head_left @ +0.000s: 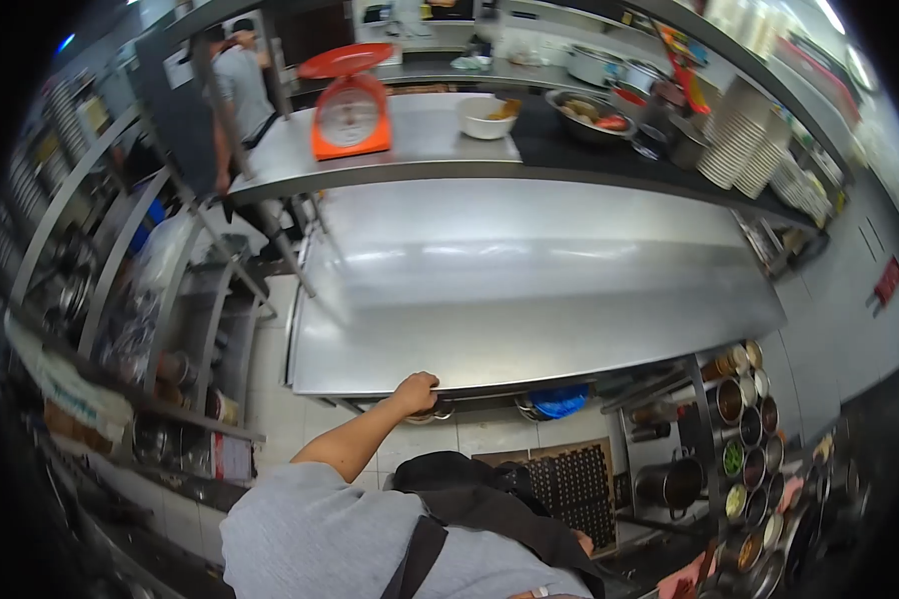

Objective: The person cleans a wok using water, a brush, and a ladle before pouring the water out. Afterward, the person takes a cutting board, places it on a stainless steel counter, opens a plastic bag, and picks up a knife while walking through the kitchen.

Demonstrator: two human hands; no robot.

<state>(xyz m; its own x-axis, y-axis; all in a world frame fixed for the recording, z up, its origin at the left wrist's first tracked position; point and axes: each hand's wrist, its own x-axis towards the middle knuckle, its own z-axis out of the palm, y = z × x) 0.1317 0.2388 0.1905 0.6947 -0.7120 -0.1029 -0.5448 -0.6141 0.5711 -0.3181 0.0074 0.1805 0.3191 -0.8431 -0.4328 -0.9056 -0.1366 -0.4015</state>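
My left hand (417, 392) is at the front edge of a long stainless steel table (529, 329), its fingers curled against the rim. Bare metal stretches beyond it, with light reflecting in bands. Low in the view, by the dark apron (509, 509), a small patch of skin shows that seems to be my right hand (583, 542). Its fingers are mostly hidden, so what it holds, if anything, does not show. Under the table near my left hand, part of a metal pot (432, 412) and a blue bag (558, 401) are visible.
An overhead shelf carries an orange scale (351, 112), a white bowl (484, 120), a metal bowl of food (589, 115) and stacked containers (734, 140). Food containers (732, 459) line the right; a metal rack (160, 290) stands left. Another person (242, 85) stands behind. A perforated mat (569, 489) lies below.
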